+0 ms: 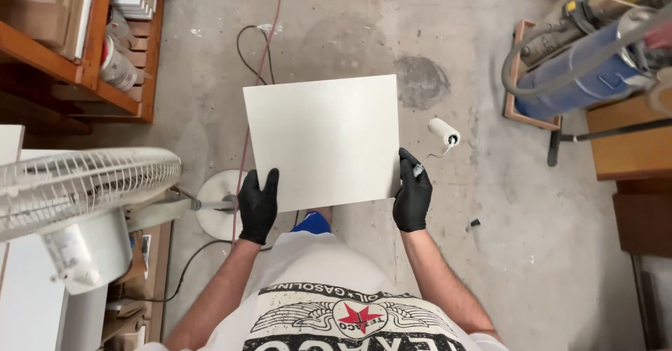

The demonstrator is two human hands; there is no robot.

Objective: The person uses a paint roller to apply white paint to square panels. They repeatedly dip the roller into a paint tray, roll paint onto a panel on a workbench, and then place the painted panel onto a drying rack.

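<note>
Overhead, left hand (257, 206) and right hand (412, 195) — fingers gripping white panel (323, 141) — right also holds paint roller (441, 137).

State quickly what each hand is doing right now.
Left hand: closed on the white panel.
Right hand: closed on the panel's other edge and a paint roller.

An off-white square panel (325, 141) is showing between two black gloves, the left hand (257, 207) and right hand (412, 195). A white paint roller (443, 132) is sticking out above grey, stained concrete floor (350, 29); a white fan (77, 183) is standing beside orange-brown wooden shelves (91, 50).
</note>
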